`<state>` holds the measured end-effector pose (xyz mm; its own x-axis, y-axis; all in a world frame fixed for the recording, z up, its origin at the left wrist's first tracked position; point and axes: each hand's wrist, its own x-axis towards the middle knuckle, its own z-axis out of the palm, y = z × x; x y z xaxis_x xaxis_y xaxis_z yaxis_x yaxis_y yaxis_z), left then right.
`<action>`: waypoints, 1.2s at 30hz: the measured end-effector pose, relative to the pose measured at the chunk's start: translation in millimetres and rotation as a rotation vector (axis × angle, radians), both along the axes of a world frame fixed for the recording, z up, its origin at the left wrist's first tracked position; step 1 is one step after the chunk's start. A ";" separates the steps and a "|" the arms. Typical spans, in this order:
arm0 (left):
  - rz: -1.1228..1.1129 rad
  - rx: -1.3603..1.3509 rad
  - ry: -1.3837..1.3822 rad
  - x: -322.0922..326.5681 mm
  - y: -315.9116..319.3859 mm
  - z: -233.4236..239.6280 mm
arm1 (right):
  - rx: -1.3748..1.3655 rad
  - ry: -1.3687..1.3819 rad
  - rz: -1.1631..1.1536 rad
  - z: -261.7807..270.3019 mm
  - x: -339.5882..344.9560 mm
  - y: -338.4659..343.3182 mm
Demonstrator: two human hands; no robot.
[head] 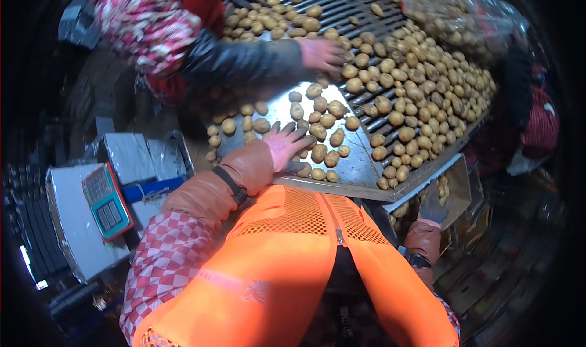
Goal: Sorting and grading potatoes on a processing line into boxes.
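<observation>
My left hand (288,146), in a pink glove with dark fingertips, lies with fingers spread on potatoes (318,131) scattered over a shiny metal plate (361,164). Whether its fingers grip any potato is not clear. Down at the right, below the table's metal edge, my right hand (433,205) in a dark-palmed glove is at an open cardboard box (459,191) with potatoes in it. What its fingers do there is hidden. A large heap of potatoes (425,95) covers the slatted rack (339,13) beyond the plate.
Across the table a co-worker's gloved hand (324,56) reaches over the potatoes, close to the plate. A clear plastic bag of potatoes (462,22) is at the back right. On the left, a digital scale (107,203) rests on a white box (73,209). Another person's striped sleeve (540,118) shows at right.
</observation>
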<state>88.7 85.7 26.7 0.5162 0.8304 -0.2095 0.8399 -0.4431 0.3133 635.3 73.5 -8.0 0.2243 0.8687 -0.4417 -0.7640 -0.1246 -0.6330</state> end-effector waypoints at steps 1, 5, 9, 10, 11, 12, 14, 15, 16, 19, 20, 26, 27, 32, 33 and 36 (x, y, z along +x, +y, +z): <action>0.055 0.023 -0.043 -22.5 -11.9 -21.9 | -0.006 -0.092 0.147 -3.4 -14.7 16.3; 0.617 -0.097 0.009 -58.5 -42.3 -20.6 | 0.116 -0.680 0.767 45.4 -150.6 86.1; 0.520 0.027 -0.006 -70.9 -60.7 -18.4 | 0.080 -0.808 0.682 -15.2 -225.1 168.4; 0.471 -0.021 -0.049 -79.2 -63.8 -22.4 | 0.083 -0.737 0.559 -27.6 -240.7 181.6; 0.621 0.150 -0.299 -92.4 -72.7 -47.6 | -0.061 -0.377 0.413 18.9 -296.0 179.8; 0.573 0.143 -0.330 -97.7 -54.4 -43.3 | 0.442 -0.983 0.604 -71.6 -240.4 183.8; 0.745 0.383 -0.148 -119.0 -47.7 -30.7 | 0.366 -1.920 1.087 -9.1 -345.7 136.9; 0.756 0.451 -0.147 -134.5 -31.1 -30.0 | 0.387 -1.880 0.983 -16.4 -364.2 109.8; 0.772 0.518 -0.141 -153.1 -9.0 -31.0 | 0.314 -1.678 1.066 -42.2 -372.1 100.0; 1.213 0.215 -0.069 -201.0 57.4 -17.0 | 0.243 -1.192 1.484 47.2 -398.2 77.5; 1.303 0.276 0.026 -210.8 71.5 -25.0 | 0.155 -0.896 1.461 34.0 -392.6 75.1; 1.112 0.195 0.168 -129.9 65.9 -35.1 | 0.036 -0.841 1.371 21.9 -340.2 79.7; 1.076 0.251 0.106 -122.4 50.3 -42.5 | 0.022 -0.806 1.307 26.4 -330.9 81.8; 0.942 0.232 0.086 -129.0 55.1 -17.6 | -0.023 -0.755 1.087 54.2 -309.3 81.4; 0.880 0.216 0.054 -130.3 71.0 -6.6 | 0.007 -0.814 1.097 50.2 -307.0 84.6; 0.862 0.083 0.056 -137.2 119.2 -5.7 | 0.080 -0.889 1.115 34.7 -315.4 92.1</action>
